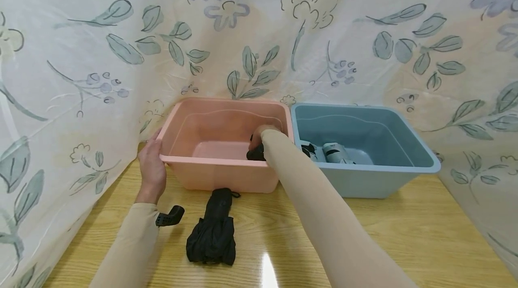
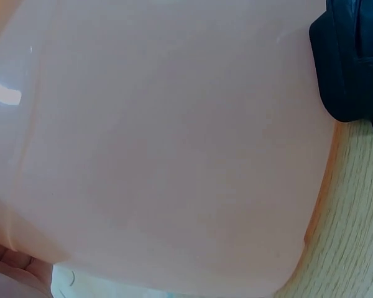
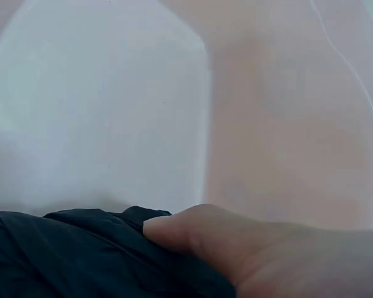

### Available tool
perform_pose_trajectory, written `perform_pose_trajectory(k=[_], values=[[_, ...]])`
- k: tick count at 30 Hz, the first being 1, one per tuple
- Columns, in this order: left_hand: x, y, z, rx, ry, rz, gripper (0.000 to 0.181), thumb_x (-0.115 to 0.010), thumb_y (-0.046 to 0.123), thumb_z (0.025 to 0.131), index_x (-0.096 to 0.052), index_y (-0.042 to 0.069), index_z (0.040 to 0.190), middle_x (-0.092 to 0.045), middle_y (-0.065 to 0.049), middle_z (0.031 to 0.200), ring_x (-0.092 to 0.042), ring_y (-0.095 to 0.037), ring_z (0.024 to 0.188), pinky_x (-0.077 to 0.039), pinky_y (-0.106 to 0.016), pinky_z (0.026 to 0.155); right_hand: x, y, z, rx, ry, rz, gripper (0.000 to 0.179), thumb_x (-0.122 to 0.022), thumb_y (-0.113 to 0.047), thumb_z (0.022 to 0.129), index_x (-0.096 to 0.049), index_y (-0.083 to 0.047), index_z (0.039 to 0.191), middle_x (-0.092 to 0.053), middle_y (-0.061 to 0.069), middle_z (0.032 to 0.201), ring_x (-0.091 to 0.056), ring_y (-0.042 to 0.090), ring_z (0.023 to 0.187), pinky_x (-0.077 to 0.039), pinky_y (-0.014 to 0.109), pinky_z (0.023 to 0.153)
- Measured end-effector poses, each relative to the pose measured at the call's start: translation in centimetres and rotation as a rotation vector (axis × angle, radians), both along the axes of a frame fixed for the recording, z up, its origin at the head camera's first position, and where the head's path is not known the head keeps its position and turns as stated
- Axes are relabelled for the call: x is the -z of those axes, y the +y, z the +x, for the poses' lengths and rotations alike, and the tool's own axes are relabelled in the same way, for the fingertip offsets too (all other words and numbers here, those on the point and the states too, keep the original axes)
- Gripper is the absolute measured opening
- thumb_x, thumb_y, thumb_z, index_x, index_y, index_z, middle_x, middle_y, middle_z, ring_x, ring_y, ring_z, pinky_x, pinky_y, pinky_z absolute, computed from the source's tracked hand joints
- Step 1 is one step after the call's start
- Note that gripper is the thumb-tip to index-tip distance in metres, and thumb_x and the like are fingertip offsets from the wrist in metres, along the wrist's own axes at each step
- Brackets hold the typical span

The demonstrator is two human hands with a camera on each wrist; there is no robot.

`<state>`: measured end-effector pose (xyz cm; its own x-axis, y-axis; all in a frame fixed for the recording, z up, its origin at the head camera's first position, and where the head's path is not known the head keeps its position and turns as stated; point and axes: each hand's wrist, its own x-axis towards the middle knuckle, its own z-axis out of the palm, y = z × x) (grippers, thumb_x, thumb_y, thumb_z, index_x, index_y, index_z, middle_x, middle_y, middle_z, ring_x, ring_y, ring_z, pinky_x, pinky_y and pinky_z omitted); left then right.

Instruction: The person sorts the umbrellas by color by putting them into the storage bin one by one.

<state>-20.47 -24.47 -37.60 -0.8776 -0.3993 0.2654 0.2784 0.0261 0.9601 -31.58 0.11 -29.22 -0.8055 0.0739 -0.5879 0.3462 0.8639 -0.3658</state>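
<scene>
In the head view my right hand (image 1: 259, 137) reaches down inside the pink bin (image 1: 226, 160), near its right end. It grips a black folded umbrella (image 3: 93, 248), whose gathered dark cloth lies under the thumb in the right wrist view; the sleeve and hand hide part of it in the head view. My left hand (image 1: 152, 166) holds the bin's left rim, and its curled fingers (image 2: 12, 261) show at the lower left of the left wrist view. Another black folded umbrella (image 1: 214, 227) lies on the table in front of the bin, between the forearms.
A blue bin (image 1: 364, 168) stands close against the pink bin's right side, with a pale, dark-marked bundle (image 1: 335, 153) and a black-and-white one (image 1: 309, 149) inside. Floral cloth (image 1: 251, 31) hangs behind and at both sides of the wooden table (image 1: 408, 229).
</scene>
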Motion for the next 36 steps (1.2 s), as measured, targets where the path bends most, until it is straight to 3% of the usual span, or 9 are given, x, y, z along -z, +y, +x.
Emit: perform_pose_trajectory(k=[4, 8, 15, 20, 24, 27, 30, 32, 36], values=[[0.0, 0.0, 0.0, -0.006, -0.011, -0.016, 0.048, -0.031, 0.027, 0.111, -0.049, 0.008, 0.151, -0.048, -0.007, 0.154, -0.043, -0.024, 0.141, -0.034, -0.042, 0.118, 0.0, 0.0, 0.2, -0.005, 0.011, 0.009, 0.045, -0.083, -0.023, 0.084, -0.071, -0.010, 0.125, -0.032, 0.008, 0.152, -0.047, 0.021, 0.110, -0.054, 0.031, 0.089], [0.0, 0.0, 0.1, 0.001, -0.014, -0.012, 0.048, -0.031, 0.028, 0.111, -0.049, 0.010, 0.151, -0.048, -0.007, 0.154, -0.043, -0.024, 0.141, -0.033, -0.043, 0.118, 1.2, 0.0, -0.1, -0.003, 0.121, 0.033, 0.051, -0.087, -0.027, 0.080, -0.070, -0.010, 0.124, -0.039, 0.006, 0.143, -0.045, 0.019, 0.118, -0.053, 0.031, 0.094], [-0.1, 0.1, 0.2, -0.004, -0.014, 0.002, 0.049, -0.032, 0.027, 0.110, -0.046, 0.007, 0.152, -0.047, -0.009, 0.154, -0.042, -0.024, 0.142, -0.033, -0.041, 0.118, 3.8, 0.0, -2.4, -0.163, 0.307, 0.226, 0.050, -0.089, -0.038, 0.074, -0.074, -0.013, 0.115, -0.060, 0.004, 0.123, -0.050, 0.023, 0.115, -0.052, 0.036, 0.097], [-0.2, 0.2, 0.2, -0.001, -0.021, 0.013, 0.049, -0.032, 0.025, 0.110, -0.044, 0.005, 0.153, -0.046, -0.010, 0.155, -0.042, -0.025, 0.142, -0.033, -0.041, 0.119, 3.8, 0.1, -2.9, -0.205, 0.350, 0.236, 0.061, -0.085, -0.039, 0.075, -0.067, -0.011, 0.126, -0.059, 0.008, 0.132, -0.051, 0.028, 0.119, -0.052, 0.042, 0.098], [-0.2, 0.3, 0.2, -0.006, -0.044, 0.006, 0.050, -0.032, 0.028, 0.110, -0.043, 0.007, 0.154, -0.046, -0.009, 0.155, -0.042, -0.024, 0.141, -0.032, -0.041, 0.119, 2.1, 0.7, -2.5, -0.264, 0.397, 0.184, 0.060, -0.077, -0.036, 0.082, -0.063, -0.010, 0.134, -0.055, 0.008, 0.140, -0.050, 0.026, 0.121, -0.049, 0.036, 0.096], [-0.1, 0.4, 0.2, -0.006, -0.052, 0.008, 0.051, -0.031, 0.029, 0.110, -0.043, 0.007, 0.154, -0.045, -0.009, 0.156, -0.041, -0.024, 0.142, -0.031, -0.041, 0.119, 0.1, 1.3, -1.5, -0.307, 0.393, 0.125, 0.042, -0.074, -0.037, 0.087, -0.071, -0.007, 0.116, -0.064, 0.008, 0.113, -0.059, 0.023, 0.098, -0.051, 0.031, 0.076], [-0.1, 0.4, 0.2, -0.003, -0.054, 0.013, 0.050, -0.031, 0.029, 0.110, -0.043, 0.008, 0.154, -0.045, -0.009, 0.156, -0.041, -0.024, 0.142, -0.031, -0.041, 0.119, -1.6, 1.9, -0.7, -0.325, 0.394, 0.068, 0.036, -0.076, -0.041, 0.087, -0.070, -0.006, 0.093, -0.062, 0.007, 0.084, -0.064, 0.024, 0.075, -0.050, 0.029, 0.059], [-0.1, 0.4, 0.2, -0.005, -0.064, 0.011, 0.051, -0.031, 0.030, 0.110, -0.043, 0.009, 0.155, -0.045, -0.008, 0.156, -0.042, -0.023, 0.141, -0.032, -0.041, 0.119, -2.6, 2.3, 0.0, -0.315, 0.400, 0.020, 0.040, -0.078, -0.043, 0.086, -0.066, -0.005, 0.092, -0.066, 0.011, 0.085, -0.070, 0.028, 0.071, -0.057, 0.032, 0.059], [-0.1, 0.3, 0.3, -0.014, -0.075, 0.015, 0.051, -0.032, 0.031, 0.110, -0.043, 0.009, 0.155, -0.045, -0.008, 0.156, -0.042, -0.023, 0.141, -0.032, -0.041, 0.119, -4.3, 3.0, 1.9, -0.358, 0.436, -0.076, 0.046, -0.079, -0.044, 0.086, -0.053, -0.008, 0.072, -0.059, 0.009, 0.067, -0.066, 0.025, 0.057, -0.055, 0.033, 0.056]])
